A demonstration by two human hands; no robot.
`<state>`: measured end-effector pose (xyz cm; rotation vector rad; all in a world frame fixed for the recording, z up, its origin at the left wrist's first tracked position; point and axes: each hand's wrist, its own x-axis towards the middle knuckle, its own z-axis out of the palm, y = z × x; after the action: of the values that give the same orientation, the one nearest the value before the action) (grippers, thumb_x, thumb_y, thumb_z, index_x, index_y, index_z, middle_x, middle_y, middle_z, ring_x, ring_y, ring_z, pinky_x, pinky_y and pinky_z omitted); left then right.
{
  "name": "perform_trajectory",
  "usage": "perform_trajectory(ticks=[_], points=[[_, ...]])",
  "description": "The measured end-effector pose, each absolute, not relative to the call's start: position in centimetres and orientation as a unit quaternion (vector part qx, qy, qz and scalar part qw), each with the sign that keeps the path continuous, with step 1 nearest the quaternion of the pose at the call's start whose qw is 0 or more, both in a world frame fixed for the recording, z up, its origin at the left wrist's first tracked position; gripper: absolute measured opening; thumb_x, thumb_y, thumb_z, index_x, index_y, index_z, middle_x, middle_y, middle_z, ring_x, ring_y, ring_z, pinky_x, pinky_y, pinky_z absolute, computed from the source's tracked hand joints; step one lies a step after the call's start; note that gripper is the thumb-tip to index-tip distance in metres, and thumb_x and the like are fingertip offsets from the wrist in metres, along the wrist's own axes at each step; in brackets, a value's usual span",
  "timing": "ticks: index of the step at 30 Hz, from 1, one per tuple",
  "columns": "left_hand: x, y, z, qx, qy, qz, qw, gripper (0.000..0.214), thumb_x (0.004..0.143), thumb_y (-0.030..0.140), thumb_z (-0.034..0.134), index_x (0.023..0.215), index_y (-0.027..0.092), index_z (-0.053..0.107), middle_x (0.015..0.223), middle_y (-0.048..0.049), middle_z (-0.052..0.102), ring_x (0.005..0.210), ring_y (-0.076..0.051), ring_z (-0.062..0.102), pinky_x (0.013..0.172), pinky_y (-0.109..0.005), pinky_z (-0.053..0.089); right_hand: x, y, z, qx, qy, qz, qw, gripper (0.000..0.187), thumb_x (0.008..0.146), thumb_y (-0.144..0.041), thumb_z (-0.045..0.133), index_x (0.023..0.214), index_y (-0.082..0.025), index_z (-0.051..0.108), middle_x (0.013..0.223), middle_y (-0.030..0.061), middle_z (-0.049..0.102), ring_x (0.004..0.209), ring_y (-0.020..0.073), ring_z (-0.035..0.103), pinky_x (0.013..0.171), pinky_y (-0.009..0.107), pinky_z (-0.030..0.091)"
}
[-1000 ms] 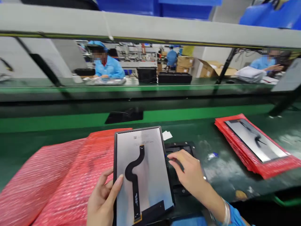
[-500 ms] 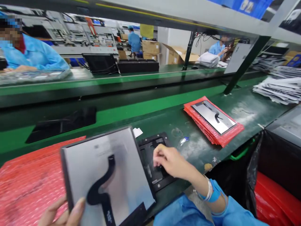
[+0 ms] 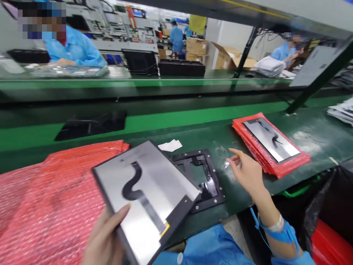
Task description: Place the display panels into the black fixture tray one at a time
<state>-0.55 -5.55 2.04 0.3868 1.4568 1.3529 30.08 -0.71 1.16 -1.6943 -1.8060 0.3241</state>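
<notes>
My left hand (image 3: 106, 232) grips an LCD screen panel (image 3: 162, 176) by its lower left edge, thumb on the silvery back. The panel is tilted, with a black curved flex cable (image 3: 134, 187) on its back. Over the bench, my right hand (image 3: 245, 171) reaches with thumb and forefinger apart. Its fingertips are at a small clear plastic piece (image 3: 225, 165), partly hidden by the fingers; I see no firm grip. Between the hands lies a black frame fixture (image 3: 217, 184), partly covered by the panel.
Red bubble-wrap sleeves (image 3: 60, 195) lie at left. Another screen (image 3: 273, 141) rests on stacked red sleeves (image 3: 300, 158) at right. White paper (image 3: 171, 145) and a black sheet (image 3: 93, 125) lie behind. A green post (image 3: 317, 81) stands at right. Co-workers sit beyond the bench.
My right hand has left the black fixture and moved right to the small clear piece. The panel in my left hand has turned and tilted, showing more of its lower edge. The view has shifted.
</notes>
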Motion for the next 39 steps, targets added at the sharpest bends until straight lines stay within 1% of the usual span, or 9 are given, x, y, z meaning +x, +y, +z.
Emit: perform_trajectory(ticks=[5, 7, 10, 13, 16, 18, 24, 31, 39], points=[[2.0, -4.2, 2.5, 0.187, 0.576, 0.545, 0.58, 0.057, 0.047, 0.032, 0.088, 0.098, 0.016, 0.07, 0.095, -0.0062, 0.075, 0.088, -0.027, 0.07, 0.065, -0.026, 0.058, 23.6, -3.2, 2.5, -0.247, -0.909, 0.057, 0.331, 0.033, 0.095, -0.016, 0.046, 0.125, -0.013, 0.059, 0.127, 0.0092, 0.064, 0.125, 0.0208, 0.054, 0.1, 0.036, 0.05], [2.7, -4.1, 2.7, 0.209, 0.553, 0.543, 0.597, 0.052, 0.052, 0.034, 0.087, 0.097, 0.016, 0.07, 0.097, -0.0078, 0.075, 0.09, -0.027, 0.07, 0.069, -0.027, 0.058, 21.6, -3.1, 2.3, -0.2, -0.918, 0.007, 0.343, 0.028, 0.094, -0.01, 0.048, 0.118, -0.011, 0.063, 0.124, 0.0073, 0.066, 0.124, 0.0199, 0.055, 0.096, 0.032, 0.053], [2.7, -4.4, 2.6, 0.269, 0.475, 0.545, 0.636, 0.049, 0.066, 0.043, 0.08, 0.106, 0.017, 0.07, 0.11, -0.0113, 0.072, 0.096, -0.029, 0.069, 0.071, -0.03, 0.058, 20.6, -2.2, 1.8, -0.187, -0.887, -0.038, 0.421, 0.022, 0.091, -0.008, 0.056, 0.111, -0.009, 0.066, 0.113, 0.0105, 0.071, 0.114, 0.0211, 0.063, 0.091, 0.03, 0.056], [1.4, -4.7, 1.4, 0.355, 0.408, 0.556, 0.631, 0.056, 0.079, 0.05, 0.066, 0.128, 0.024, 0.06, 0.131, -0.0107, 0.063, 0.119, -0.031, 0.06, 0.087, -0.038, 0.055, 22.0, -1.2, 1.3, -0.267, -0.812, 0.042, 0.517, 0.025, 0.092, -0.008, 0.054, 0.113, -0.015, 0.068, 0.107, 0.0073, 0.073, 0.104, 0.0186, 0.068, 0.089, 0.028, 0.057], [-0.6, -4.8, -0.9, 0.43, 0.509, 0.554, 0.5, 0.054, 0.086, 0.045, 0.059, 0.136, 0.025, 0.051, 0.146, -0.0081, 0.05, 0.137, -0.026, 0.042, 0.113, -0.042, 0.035, 24.1, 0.0, 0.6, -0.429, -0.57, 0.139, 0.687, 0.021, 0.091, -0.018, 0.058, 0.108, -0.021, 0.07, 0.099, 0.0015, 0.075, 0.095, 0.0174, 0.07, 0.088, 0.029, 0.056], [-1.8, -4.8, -2.8, 0.463, 0.604, 0.517, 0.392, 0.055, 0.089, 0.045, 0.055, 0.138, 0.022, 0.047, 0.152, -0.0087, 0.042, 0.142, -0.024, 0.034, 0.12, -0.043, 0.021, 25.4, 1.0, 0.1, -0.488, -0.418, 0.231, 0.731, 0.021, 0.085, -0.028, 0.066, 0.104, -0.02, 0.071, 0.097, 0.0025, 0.075, 0.096, 0.0203, 0.07, 0.09, 0.034, 0.055], [-3.1, -4.9, -5.2, 0.532, 0.665, 0.399, 0.339, 0.061, 0.093, 0.049, 0.041, 0.146, 0.018, 0.038, 0.157, -0.0097, 0.032, 0.146, -0.021, 0.026, 0.121, -0.042, 0.016, 26.6, 1.8, -1.6, -0.576, -0.308, 0.486, 0.581, 0.04, 0.057, -0.039, 0.084, 0.089, -0.019, 0.071, 0.082, 0.0039, 0.074, 0.089, 0.0287, 0.07, 0.082, 0.041, 0.057], [-3.5, -4.8, -4.8, 0.533, 0.652, 0.397, 0.364, 0.063, 0.091, 0.045, 0.048, 0.147, 0.018, 0.037, 0.157, -0.0074, 0.032, 0.145, -0.019, 0.026, 0.12, -0.038, 0.016, 25.2, 1.5, -2.2, -0.59, -0.34, 0.544, 0.49, 0.041, 0.054, -0.039, 0.087, 0.086, -0.02, 0.071, 0.081, 0.0046, 0.074, 0.083, 0.0285, 0.071, 0.075, 0.039, 0.058], [-3.2, -4.9, -5.2, 0.577, 0.639, 0.391, 0.325, 0.056, 0.093, 0.032, 0.048, 0.147, 0.021, 0.036, 0.156, -0.0052, 0.035, 0.146, -0.017, 0.025, 0.12, -0.039, 0.018, 25.2, 1.8, -2.4, -0.604, -0.368, 0.534, 0.463, 0.035, 0.056, -0.038, 0.085, 0.082, -0.021, 0.069, 0.074, 0.0028, 0.072, 0.076, 0.026, 0.071, 0.074, 0.038, 0.058]])
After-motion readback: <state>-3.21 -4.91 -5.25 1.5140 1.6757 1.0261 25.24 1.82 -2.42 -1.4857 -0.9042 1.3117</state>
